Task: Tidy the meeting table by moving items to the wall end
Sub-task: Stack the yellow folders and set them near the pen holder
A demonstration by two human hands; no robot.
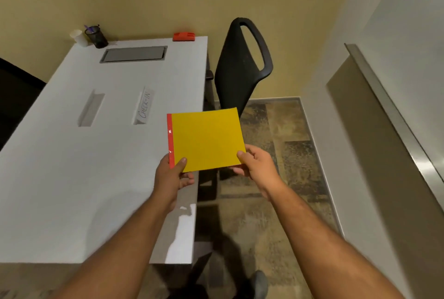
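The white bench [96,154] runs toward the far wall, and the yellow booklet [206,138] hangs above its right edge. The left hand [171,176] pinches the near red-spine corner; the right hand [255,166] pinches the opposite near corner. It looks light and floppy, so gripping both corners should keep it flat.

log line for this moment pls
stage: carrying | held: yellow folder in left hand and right hand, over table right edge | wall end: pen cup, red eraser | mid-table: check-in sign
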